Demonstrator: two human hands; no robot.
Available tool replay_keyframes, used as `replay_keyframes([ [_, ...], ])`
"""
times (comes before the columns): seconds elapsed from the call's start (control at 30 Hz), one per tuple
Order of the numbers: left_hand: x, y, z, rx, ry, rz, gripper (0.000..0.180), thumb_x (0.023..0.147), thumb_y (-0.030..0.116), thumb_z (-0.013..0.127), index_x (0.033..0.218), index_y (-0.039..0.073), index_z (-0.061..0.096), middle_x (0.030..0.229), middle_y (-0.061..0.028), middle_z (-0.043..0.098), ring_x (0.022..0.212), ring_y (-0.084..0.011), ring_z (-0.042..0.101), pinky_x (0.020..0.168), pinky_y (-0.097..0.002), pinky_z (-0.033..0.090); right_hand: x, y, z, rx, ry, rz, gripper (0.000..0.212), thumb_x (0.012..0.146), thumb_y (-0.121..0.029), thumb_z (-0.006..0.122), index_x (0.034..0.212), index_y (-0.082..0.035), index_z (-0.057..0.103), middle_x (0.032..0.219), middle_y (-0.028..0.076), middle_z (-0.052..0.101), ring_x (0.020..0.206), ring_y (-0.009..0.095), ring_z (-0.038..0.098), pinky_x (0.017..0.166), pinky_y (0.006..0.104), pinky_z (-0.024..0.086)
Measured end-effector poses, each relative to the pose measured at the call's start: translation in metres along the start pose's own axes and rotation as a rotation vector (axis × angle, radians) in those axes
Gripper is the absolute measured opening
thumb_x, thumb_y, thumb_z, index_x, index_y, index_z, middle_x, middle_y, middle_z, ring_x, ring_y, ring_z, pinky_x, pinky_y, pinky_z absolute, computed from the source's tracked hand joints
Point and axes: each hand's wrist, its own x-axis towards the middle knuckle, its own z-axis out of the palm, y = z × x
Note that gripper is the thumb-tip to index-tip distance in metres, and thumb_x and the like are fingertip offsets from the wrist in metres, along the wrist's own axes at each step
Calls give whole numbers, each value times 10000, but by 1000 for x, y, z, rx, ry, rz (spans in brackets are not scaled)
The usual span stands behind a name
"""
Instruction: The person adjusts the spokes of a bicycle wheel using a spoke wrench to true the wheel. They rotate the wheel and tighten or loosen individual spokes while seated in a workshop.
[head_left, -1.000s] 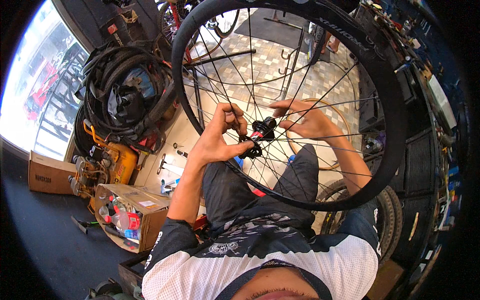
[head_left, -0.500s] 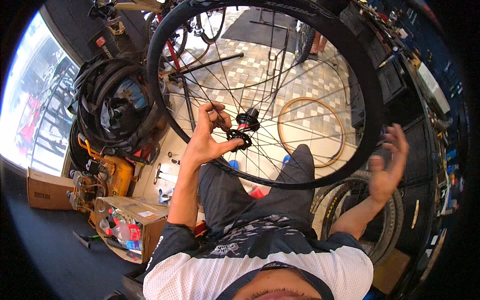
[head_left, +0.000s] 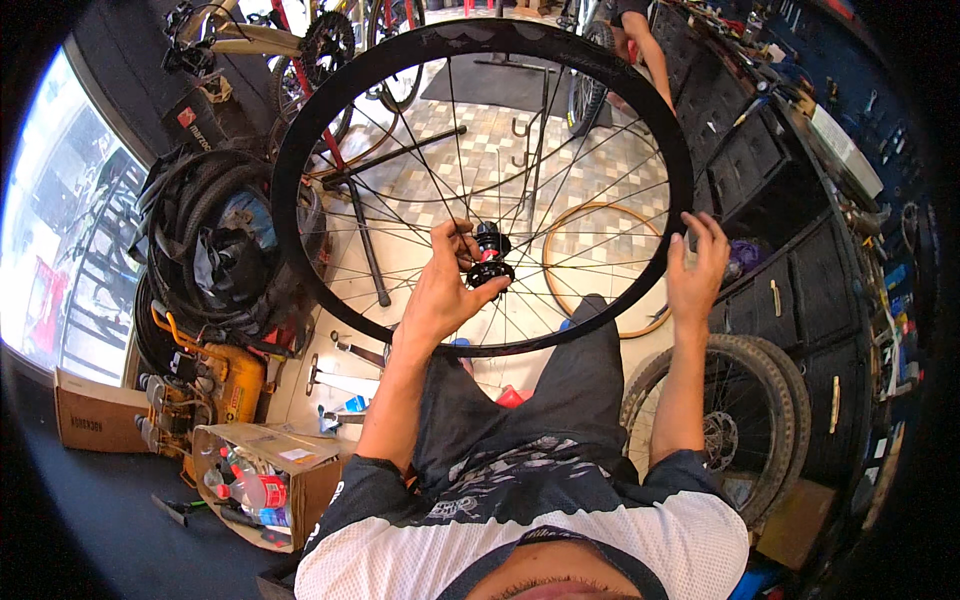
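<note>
A black bicycle wheel [head_left: 480,38] with a deep rim and thin dark spokes hangs in front of me, tilted toward me. No tyre shows on its rim. My left hand [head_left: 440,290] is closed on the wheel's black hub [head_left: 492,272], which has a red band at its middle; thumb and fingers grip its ends. At the right side of the rim is my right hand [head_left: 697,270], its fingers apart and bent. The thumb and fingertips lie at the rim's outer edge; whether they touch it I cannot tell.
A tan hoop-like tyre [head_left: 548,255] lies on the floor beyond my knees. Knobbly-tyred wheels [head_left: 790,400] lean at right beside black drawers [head_left: 800,290]. Left are heaped tyres [head_left: 160,200], a yellow machine [head_left: 240,385] and a cardboard box [head_left: 320,470] of bottles. Another person's arm [head_left: 650,60] shows far off.
The wheel has shifted left and turned, with my left hand still on the hub. My right hand has come in from the right to the rim's edge.
</note>
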Motion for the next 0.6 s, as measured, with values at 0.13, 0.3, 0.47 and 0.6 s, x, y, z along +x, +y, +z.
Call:
replay_keyframes([
  [0.13, 6, 0, 9, -12, -44, 13, 865, 764, 102, 944, 1374, 4, 338, 977, -93, 605, 885, -196, 617, 806, -331, 549, -39, -58, 20, 405, -166, -141, 414, 858, -41, 767, 1261, -132, 733, 1199, 142, 661, 1084, 352, 656, 935, 430, 545],
  [0.3, 6, -6, 11, 18, -52, 54, 893, 770, 152, 949, 1390, -8, 326, 998, -111, 604, 902, -226, 634, 824, -347, 559, -62, -121, 51, 571, -406, -230, 505, 772, -29, 803, 1245, -203, 779, 1089, 80, 656, 973, 277, 649, 787, 362, 572],
  [0.47, 8, -8, 6, -2, -62, 77, 964, 709, 135, 988, 1405, 4, 334, 998, -90, 611, 916, -188, 626, 823, -331, 562, -66, -127, 63, 590, -313, -260, 505, 736, -41, 833, 1212, -207, 805, 1095, 66, 660, 926, 263, 625, 775, 369, 560],
  [0.6, 10, -9, 4, -67, -97, 80, 855, 794, 163, 934, 1395, 0, 348, 1014, -91, 615, 931, -186, 619, 842, -336, 547, -66, -125, 58, 581, -320, -311, 467, 722, -65, 852, 1163, -216, 817, 1114, 38, 688, 948, 258, 635, 783, 381, 567],
])
